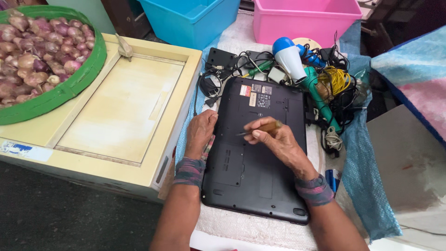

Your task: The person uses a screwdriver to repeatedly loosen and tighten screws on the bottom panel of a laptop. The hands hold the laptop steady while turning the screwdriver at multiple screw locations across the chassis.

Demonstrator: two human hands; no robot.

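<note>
Black laptop (258, 153) laid upside down on white cloth (241, 227), red-white labels (254, 93) near far edge. Left hand (200, 132) pressed flat on edge; right hand (274, 139) clamped on screwdriver (260, 128). Onions (32, 51) heaped in green basket (55, 95); blue tub (190, 21), pink tub (304, 21) behind.

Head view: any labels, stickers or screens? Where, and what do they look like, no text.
Red and white sticker: small rectangle, upper left of the laptop underside.
Pale sticker: narrow upright strip, just right of it.
Dark sticker: squarish, white print, beside those.
Blue and white label: long strip, front edge of the cream wooden panel, far left.
No screen in view.
</note>
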